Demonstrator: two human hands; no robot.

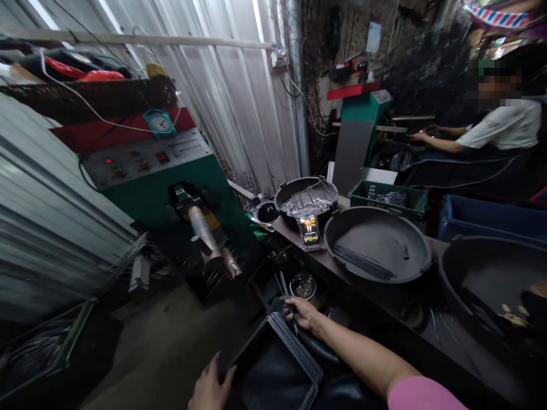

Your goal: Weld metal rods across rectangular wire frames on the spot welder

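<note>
My right hand (302, 313) is closed around a few thin metal rods (282, 286), which stick up past the fingers. Just below it, a stack of bent wire frames (294, 352) with squared corners lies across my lap on a dark covering (273, 373). My left hand (211, 386) is at the left side of the frames, fingers and thumb apart, with nothing visible in it. Whether its thumb touches the frames I cannot tell. A small metal bowl (303, 286) with bits in it is just beyond my right hand.
A green machine (171, 171) with a metal spout stands ahead on the left. Black round trays (376, 228) line a bench on the right, one holding long rods. A phone (308, 229) leans there. Green crate (77, 336) lower left. Another person (496, 125) sits far right.
</note>
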